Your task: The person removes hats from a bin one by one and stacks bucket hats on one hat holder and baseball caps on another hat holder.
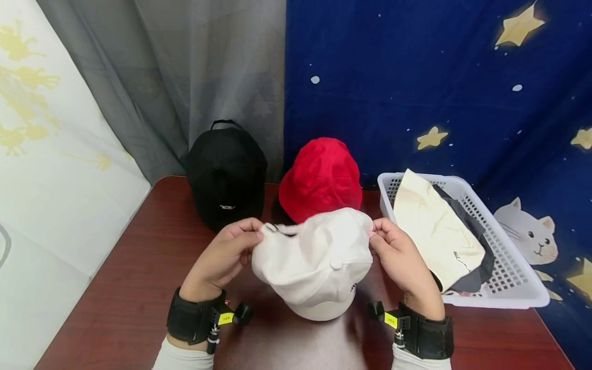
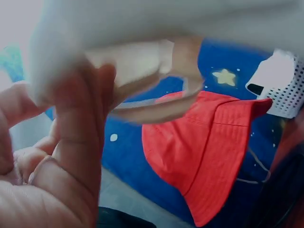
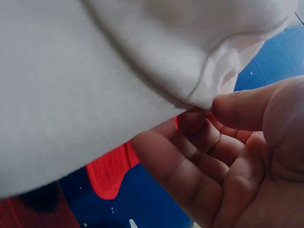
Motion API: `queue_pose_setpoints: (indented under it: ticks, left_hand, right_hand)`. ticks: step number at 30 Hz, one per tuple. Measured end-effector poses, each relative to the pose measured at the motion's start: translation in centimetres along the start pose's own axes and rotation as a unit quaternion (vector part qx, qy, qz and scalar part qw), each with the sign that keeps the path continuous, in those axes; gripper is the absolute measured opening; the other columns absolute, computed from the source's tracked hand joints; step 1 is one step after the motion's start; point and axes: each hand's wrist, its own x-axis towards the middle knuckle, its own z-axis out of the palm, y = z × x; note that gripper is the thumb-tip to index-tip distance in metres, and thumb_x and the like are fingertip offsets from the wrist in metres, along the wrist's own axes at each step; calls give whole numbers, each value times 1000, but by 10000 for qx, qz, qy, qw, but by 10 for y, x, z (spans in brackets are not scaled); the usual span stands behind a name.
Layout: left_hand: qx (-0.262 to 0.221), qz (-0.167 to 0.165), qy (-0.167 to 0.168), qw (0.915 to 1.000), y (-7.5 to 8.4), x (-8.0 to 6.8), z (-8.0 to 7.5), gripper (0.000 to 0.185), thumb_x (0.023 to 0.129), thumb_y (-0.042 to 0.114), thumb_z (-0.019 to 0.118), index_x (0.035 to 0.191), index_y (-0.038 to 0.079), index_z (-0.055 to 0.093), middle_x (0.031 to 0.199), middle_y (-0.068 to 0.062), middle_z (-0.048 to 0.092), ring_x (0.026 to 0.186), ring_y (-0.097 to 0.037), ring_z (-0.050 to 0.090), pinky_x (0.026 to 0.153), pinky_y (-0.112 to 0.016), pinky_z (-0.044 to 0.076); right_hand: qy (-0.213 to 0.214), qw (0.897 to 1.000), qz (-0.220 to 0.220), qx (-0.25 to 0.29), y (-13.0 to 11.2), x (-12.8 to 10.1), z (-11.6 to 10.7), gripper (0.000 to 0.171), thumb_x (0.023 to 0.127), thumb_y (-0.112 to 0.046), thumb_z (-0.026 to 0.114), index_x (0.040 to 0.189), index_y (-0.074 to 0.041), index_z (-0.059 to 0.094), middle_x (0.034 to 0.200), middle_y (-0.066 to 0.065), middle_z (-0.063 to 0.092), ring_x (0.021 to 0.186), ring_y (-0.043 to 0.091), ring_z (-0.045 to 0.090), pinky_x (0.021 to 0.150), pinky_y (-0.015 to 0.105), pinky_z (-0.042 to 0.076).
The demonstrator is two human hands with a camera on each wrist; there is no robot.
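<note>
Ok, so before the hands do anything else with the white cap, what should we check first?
1. Left hand pinches the white cap at its edge: ok.
2. Right hand pinches the opposite edge: ok.
3. Cap lifted off the table: cannot tell.
4. Red hat and black cap stand apart behind it: ok.
5. Room left in the white basket, beside the cream hat: ok.
</note>
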Motion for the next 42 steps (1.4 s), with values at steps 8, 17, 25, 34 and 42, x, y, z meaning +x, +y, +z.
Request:
queue_pose_setpoints:
  ticks: [8,17,25,34,42]
  left_hand:
    - [-2544,1384,-876,9531,0,2,-7,38,98,-5,23,100,2,60,99,-7,63,92,-13,65,83,-24,55]
    - [-3658,2023,-986,9031,-2,5,-1,40,110,8,15,130,-3,48,119,-16,59,110,-21,65,95,-33,51]
    - [-1663,1175,179,9789,0,5,4,30,111,25,33,135,9,39,126,-3,45,110,-12,50,92,-25,48]
    - [-468,602,371,9964,-2,7,4,43,111,30,26,142,5,40,122,-4,58,106,-16,61,95,-39,50]
    - [-465,859,227,9950,-2,6,2,39,107,15,22,137,7,46,125,-7,56,105,-19,62,93,-42,52]
  right_hand:
    - [-109,9997,190,97,1,3,1,10,103,-6,51,104,3,54,77,10,54,67,15,54,61,26,50]
    - [-395,9981,114,470,-3,5,7,11,104,-7,49,102,4,51,78,10,57,68,19,60,58,29,51]
    - [33,9990,29,452,-2,4,5,9,104,-4,47,104,5,51,77,6,58,65,18,55,57,28,50]
    - [633,9922,254,1040,-2,3,2,12,105,-7,45,106,4,48,83,0,65,70,14,62,62,30,57]
    - [708,9891,222,1272,-2,4,2,11,105,-7,44,106,3,47,85,0,64,73,12,62,61,30,57]
